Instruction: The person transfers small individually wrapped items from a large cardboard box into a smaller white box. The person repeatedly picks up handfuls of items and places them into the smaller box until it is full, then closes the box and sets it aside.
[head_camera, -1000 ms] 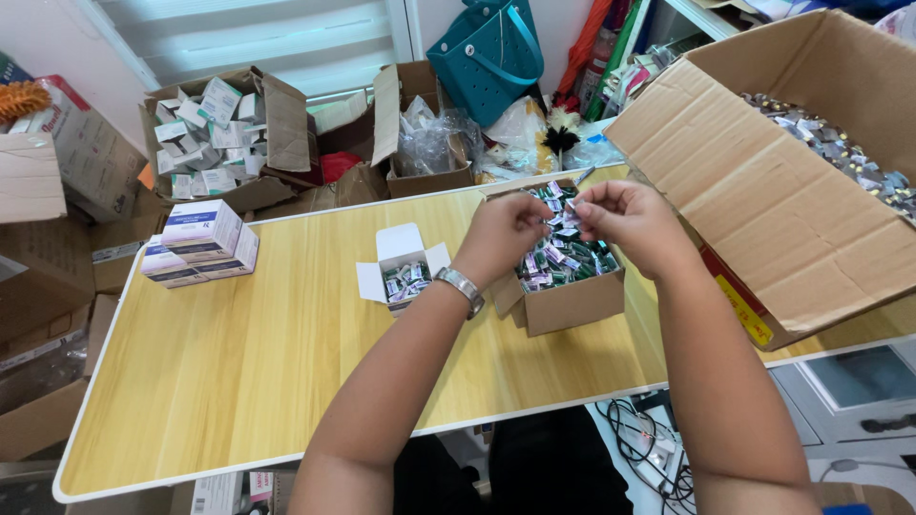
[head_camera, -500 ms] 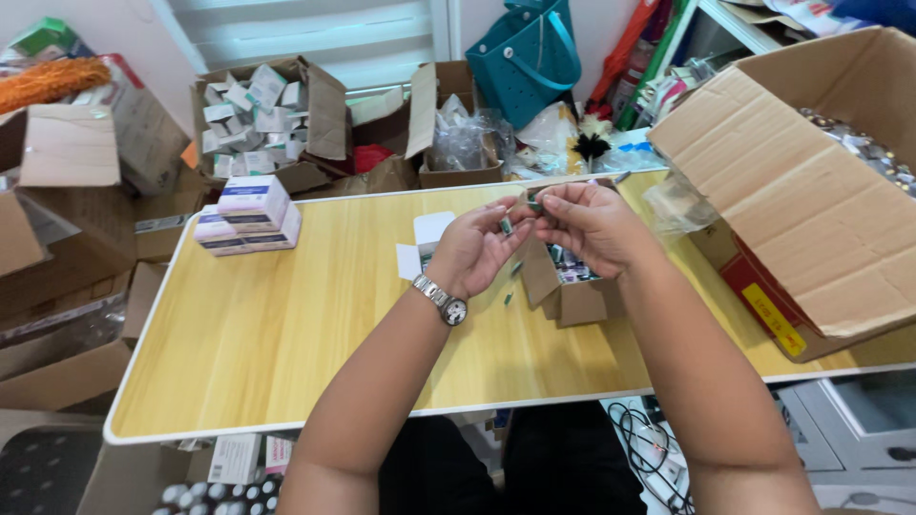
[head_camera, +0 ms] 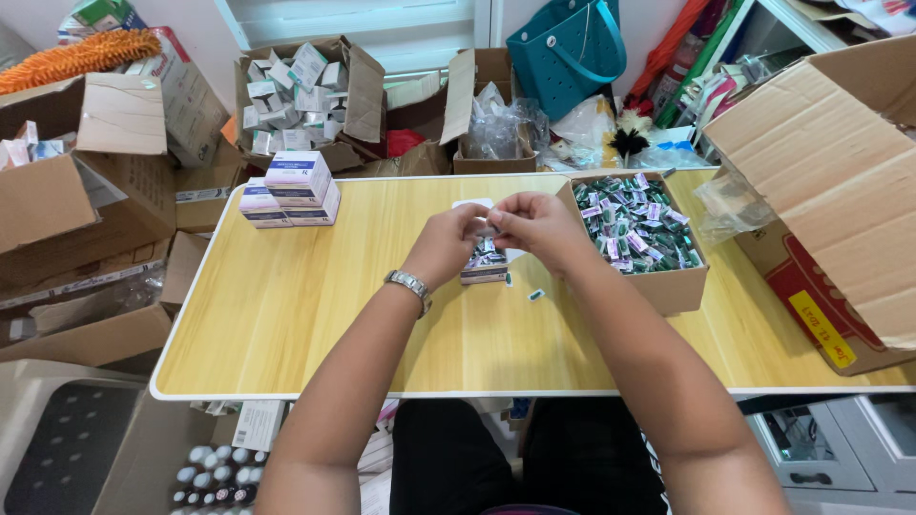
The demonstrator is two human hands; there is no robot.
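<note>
Your hands have come away from the carton of sachets [head_camera: 634,229] at 3 o'clock; left hand [head_camera: 448,246] and right hand [head_camera: 536,225] fingers pinch one small piece above the part-filled small box [head_camera: 485,267] on the worktop [head_camera: 286,315], many sachets left.

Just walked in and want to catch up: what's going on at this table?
A person sits at a wooden table, both hands together over a small open white box holding little packets. The left hand and right hand pinch something small between the fingertips. An open cardboard box full of green and purple packets sits at the right; a stack of white boxes lies far left.
</note>
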